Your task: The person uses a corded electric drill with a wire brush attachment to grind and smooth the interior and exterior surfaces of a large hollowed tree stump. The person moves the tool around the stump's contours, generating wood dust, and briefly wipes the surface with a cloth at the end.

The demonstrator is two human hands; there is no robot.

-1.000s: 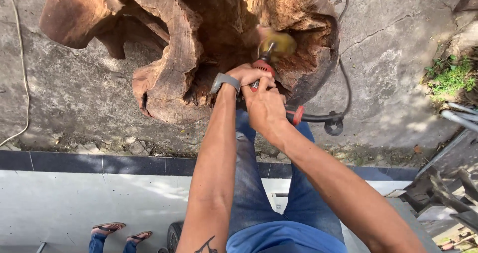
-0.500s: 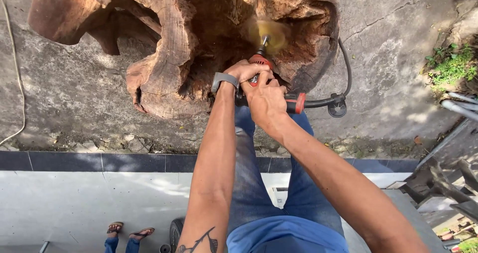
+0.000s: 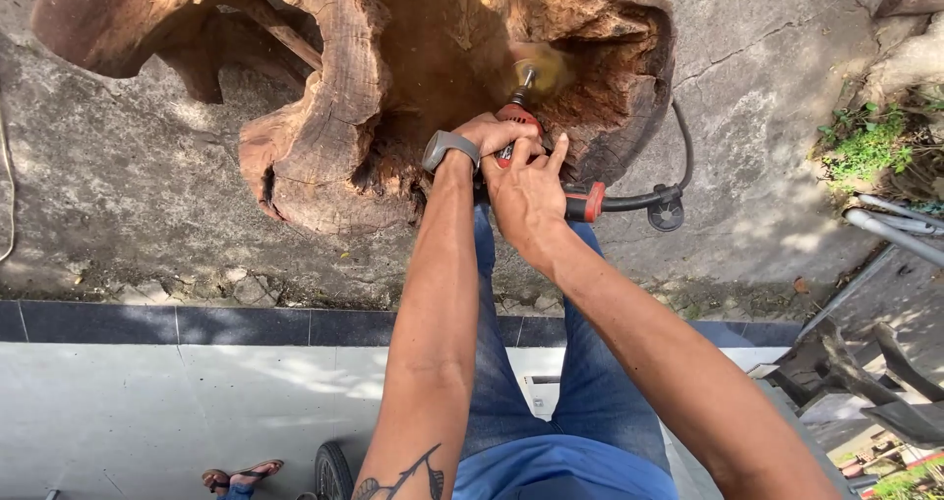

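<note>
Both hands clamped on red-and-black corded power drill (image 3: 526,156): left hand (image 3: 487,138) nearer chuck, right hand (image 3: 526,195) on rear grip. Drill axis points away from body into hollow of large reddish-brown tree stump (image 3: 334,97); yellowish spinning brush tip (image 3: 539,67) (blurred) against inner wood.

Sunlit cracked concrete ground (image 3: 777,87), dark tile edging (image 3: 246,325), weeds (image 3: 865,146).

Grey wristwatch (image 3: 449,149), blue jeans (image 3: 590,382), forearm tattoo (image 3: 403,477)
</note>
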